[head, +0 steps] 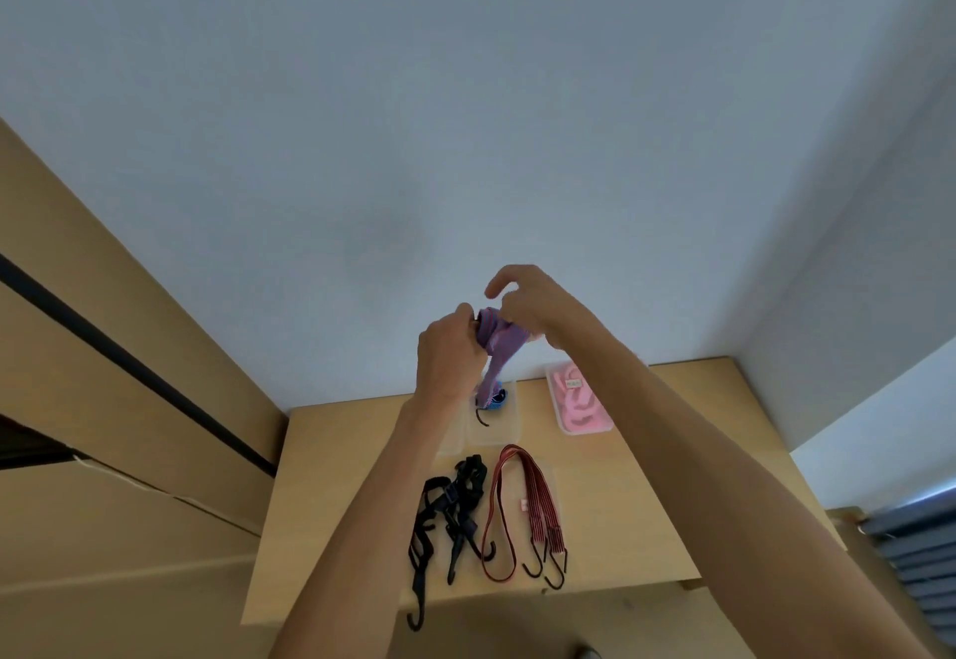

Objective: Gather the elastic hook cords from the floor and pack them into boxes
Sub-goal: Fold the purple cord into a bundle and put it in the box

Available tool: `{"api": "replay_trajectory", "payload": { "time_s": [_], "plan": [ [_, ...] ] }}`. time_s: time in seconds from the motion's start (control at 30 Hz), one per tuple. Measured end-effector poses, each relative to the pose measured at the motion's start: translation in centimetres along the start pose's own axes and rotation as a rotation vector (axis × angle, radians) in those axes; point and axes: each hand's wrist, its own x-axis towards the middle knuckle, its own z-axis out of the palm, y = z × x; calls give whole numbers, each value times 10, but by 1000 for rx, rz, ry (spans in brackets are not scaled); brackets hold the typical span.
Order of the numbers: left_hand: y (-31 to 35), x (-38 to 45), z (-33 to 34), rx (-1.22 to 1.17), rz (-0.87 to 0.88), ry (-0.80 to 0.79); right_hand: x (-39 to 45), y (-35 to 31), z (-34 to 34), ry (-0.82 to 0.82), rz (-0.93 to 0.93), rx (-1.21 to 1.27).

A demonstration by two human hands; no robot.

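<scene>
Above table's far edge: both hands raised, gripping purple cord (496,343).
Left hand (450,353): fingers curled round cord.
Right hand (533,306): pinching cord's top, forefinger lifted.
Cord's hook: dangling over clear box (509,428).
Table (646,477): black cords (450,519), red cords (522,508) near front edge.

A light wooden table (646,477) stands against a pale wall. Near its far edge lies a clear box (494,423), and a second clear box (579,402) holding pink cords lies toward the far right corner. Toward the near edge lie a black hook cord (450,513) and, just right of it, a red hook cord (533,503), hooks pointing to the near edge.
</scene>
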Motion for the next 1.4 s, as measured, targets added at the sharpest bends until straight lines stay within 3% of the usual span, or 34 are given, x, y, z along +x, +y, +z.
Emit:
{"api": "replay_trajectory", "payload": {
  "time_s": [0.1,0.17,0.33,0.47,0.7,0.9,1.03,1.17,1.27,1.4],
  "plan": [
    [5,1,-7,23,-47,74,2,6,-3,6,226,616],
    [5,0,-9,22,-101,134,0,13,0,-6,296,845],
    [-6,12,-21,-89,-190,373,-11,28,11,-192,215,528],
    [-6,28,-36,-97,-153,491,-16,26,10,-229,225,268],
    [-18,28,-39,-71,-214,487,-21,14,4,-223,239,140],
    [-27,35,-47,-91,-281,568,-26,33,23,-272,194,315],
    [-27,32,-40,-56,-264,501,-25,38,23,-272,133,105],
    [-30,17,-18,37,-207,269,-22,29,26,-231,169,115],
    [-29,5,-4,69,-125,100,-17,15,17,-131,-85,-49],
    [-16,1,-5,-180,31,0,-11,1,-7,63,-390,-208]
  ]
}}
